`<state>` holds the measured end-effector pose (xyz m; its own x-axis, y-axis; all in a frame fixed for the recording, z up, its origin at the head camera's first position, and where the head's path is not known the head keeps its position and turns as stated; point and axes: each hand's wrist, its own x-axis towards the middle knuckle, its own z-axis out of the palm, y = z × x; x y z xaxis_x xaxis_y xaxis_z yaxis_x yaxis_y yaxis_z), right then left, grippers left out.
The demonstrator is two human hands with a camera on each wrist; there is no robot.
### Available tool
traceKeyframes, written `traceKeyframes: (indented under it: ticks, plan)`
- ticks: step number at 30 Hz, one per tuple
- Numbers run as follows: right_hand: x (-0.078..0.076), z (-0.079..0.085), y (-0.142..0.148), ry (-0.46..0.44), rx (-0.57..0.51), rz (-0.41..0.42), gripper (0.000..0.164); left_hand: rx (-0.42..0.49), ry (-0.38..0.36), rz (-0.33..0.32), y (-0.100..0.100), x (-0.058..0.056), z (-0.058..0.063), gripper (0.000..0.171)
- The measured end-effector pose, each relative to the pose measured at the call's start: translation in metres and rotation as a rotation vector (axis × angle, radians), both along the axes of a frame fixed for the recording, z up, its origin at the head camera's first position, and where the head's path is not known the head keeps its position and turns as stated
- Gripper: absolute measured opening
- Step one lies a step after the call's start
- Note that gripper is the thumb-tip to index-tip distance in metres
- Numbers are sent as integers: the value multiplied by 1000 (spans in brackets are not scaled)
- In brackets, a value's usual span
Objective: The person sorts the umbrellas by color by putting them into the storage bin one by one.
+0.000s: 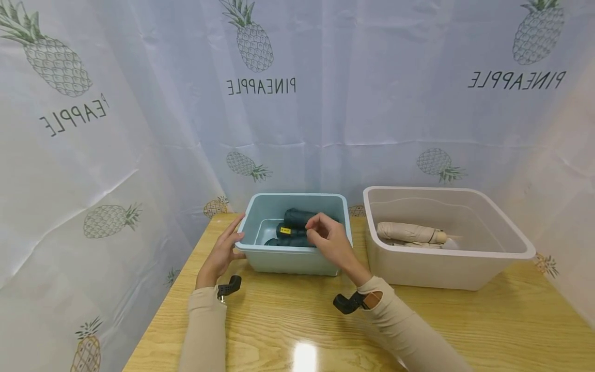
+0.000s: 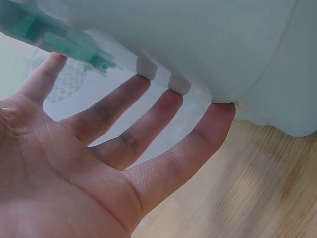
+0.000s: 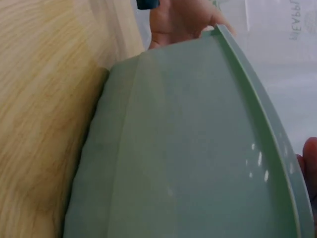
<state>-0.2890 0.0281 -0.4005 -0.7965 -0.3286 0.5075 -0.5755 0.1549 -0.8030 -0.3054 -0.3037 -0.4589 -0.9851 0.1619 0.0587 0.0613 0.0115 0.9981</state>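
A light blue bin [image 1: 293, 258] holds several dark folded umbrellas [image 1: 299, 217], one with a yellow label [image 1: 285, 231]. My left hand [image 1: 220, 257] is at the bin's left end. In the left wrist view its fingers [image 2: 173, 163] reach out fairly straight, their tips against the outer wall. My right hand [image 1: 329, 238] is over the right part of the bin, thumb and forefinger bent towards each other beside the labelled umbrella; I cannot tell whether they pinch it. The right wrist view shows mostly the bin's outer wall [image 3: 198, 139], with only a bit of that hand at the right edge.
To the right stands a larger beige bin [image 1: 432, 268] with beige folded umbrellas [image 1: 411, 232] inside. Both bins rest on a wooden table [image 1: 265, 320]. A white curtain printed with pineapples [image 1: 325, 113] hangs behind and along the sides.
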Motion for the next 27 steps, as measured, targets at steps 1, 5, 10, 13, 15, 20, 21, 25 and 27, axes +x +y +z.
traceKeyframes:
  ticks: [1,5,10,13,15,20,21,25,27]
  plan:
    - [3,0,2,7,17,14,8,-1,1,-2,0,0,0,64]
    - [16,-1,12,26,115,66,6,-1,6,-11,1,1,2,63]
    - [30,1,34,85,266,117,8,-53,7,-17,0,2,4,62]
    - [39,7,49,139,341,138,5,-133,19,17,0,5,10,59]
    - [43,15,61,189,379,154,9,-194,48,59,0,8,16,56]
    - [48,36,94,327,407,138,18,-398,164,218,9,21,40,51]
    - [48,40,102,345,408,109,19,-439,192,243,11,24,45,51]
    - [43,57,135,383,430,-88,20,-556,303,321,21,34,68,48]
    - [38,64,153,352,459,-195,22,-596,342,336,26,38,77,49]
